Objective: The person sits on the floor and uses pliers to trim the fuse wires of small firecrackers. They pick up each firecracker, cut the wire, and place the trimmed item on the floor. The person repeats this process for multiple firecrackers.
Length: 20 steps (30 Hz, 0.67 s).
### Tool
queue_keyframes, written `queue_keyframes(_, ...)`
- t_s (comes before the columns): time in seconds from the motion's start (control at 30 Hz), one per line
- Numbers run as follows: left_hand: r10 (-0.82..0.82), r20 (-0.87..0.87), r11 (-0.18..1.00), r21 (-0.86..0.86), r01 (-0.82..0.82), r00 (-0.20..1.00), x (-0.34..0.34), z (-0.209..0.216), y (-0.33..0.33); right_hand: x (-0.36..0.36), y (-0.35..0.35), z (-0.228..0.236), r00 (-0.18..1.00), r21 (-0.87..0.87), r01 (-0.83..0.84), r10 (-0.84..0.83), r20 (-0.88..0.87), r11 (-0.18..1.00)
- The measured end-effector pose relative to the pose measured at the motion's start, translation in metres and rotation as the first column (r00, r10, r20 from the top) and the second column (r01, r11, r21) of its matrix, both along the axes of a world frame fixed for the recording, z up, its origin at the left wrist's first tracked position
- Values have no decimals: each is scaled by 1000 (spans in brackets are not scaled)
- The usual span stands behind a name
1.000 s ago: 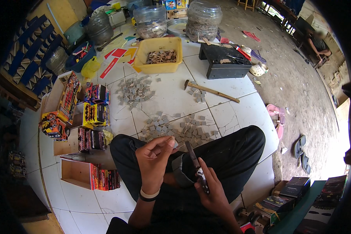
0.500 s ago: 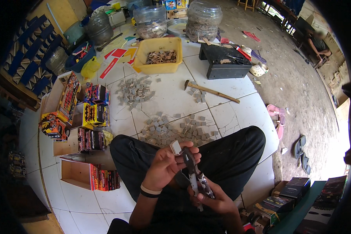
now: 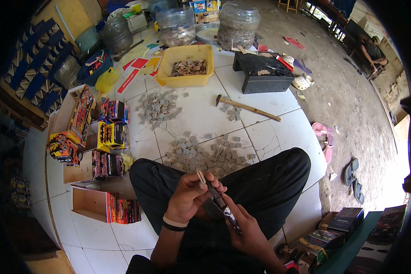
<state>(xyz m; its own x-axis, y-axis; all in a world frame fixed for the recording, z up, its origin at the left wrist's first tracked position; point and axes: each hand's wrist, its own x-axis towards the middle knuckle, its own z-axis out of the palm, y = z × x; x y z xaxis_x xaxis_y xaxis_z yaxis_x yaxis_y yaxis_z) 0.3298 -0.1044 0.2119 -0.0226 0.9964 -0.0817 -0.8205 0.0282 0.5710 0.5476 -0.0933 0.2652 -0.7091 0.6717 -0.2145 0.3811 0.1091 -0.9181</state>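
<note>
Above my crossed legs, my left hand (image 3: 185, 195) pinches a small flat square piece (image 3: 201, 177), now seen edge-on, with its fingers closed round it. My right hand (image 3: 248, 229) is wrapped round the worn, dark handles of pliers (image 3: 218, 200). The head of the pliers reaches up to the fingers of my left hand, near the piece; whether the jaws bite it is hidden. On the tiles just beyond my legs lie many small grey squares (image 3: 187, 148), some with thin pale strips. A second pile of grey squares (image 3: 157, 107) lies farther off to the left.
A hammer (image 3: 251, 108) rests on the tiles. Behind are a yellow tub (image 3: 187, 82) of scraps, a low black stool (image 3: 265, 75) and clear plastic containers (image 3: 239, 25). Open boxes (image 3: 90, 204) with colourful packs line the left; dark boxes (image 3: 345, 220) stand at right. Another person (image 3: 372, 52) sits far right.
The square piece has turned from face-on to edge-on in my left hand. The pliers have swung round, and their handles, spread before, now appear together. My right hand has shifted up along them.
</note>
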Motion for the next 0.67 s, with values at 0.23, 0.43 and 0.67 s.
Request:
queue_keyframes(0.23,9,-67,999,42,-6,998,-1,13,2,-4,4,13,1000,-4,-1,1,-23,1000)
queue_keyframes(0.43,13,-136,987,161,9,991,-23,21,6,2,8,22,997,-95,-40,34,-63,995)
queue_keyframes(0.67,122,-28,991,61,-121,992,-8,12,6,2,-7,-8,932,-463,-76,-101,-347,883)
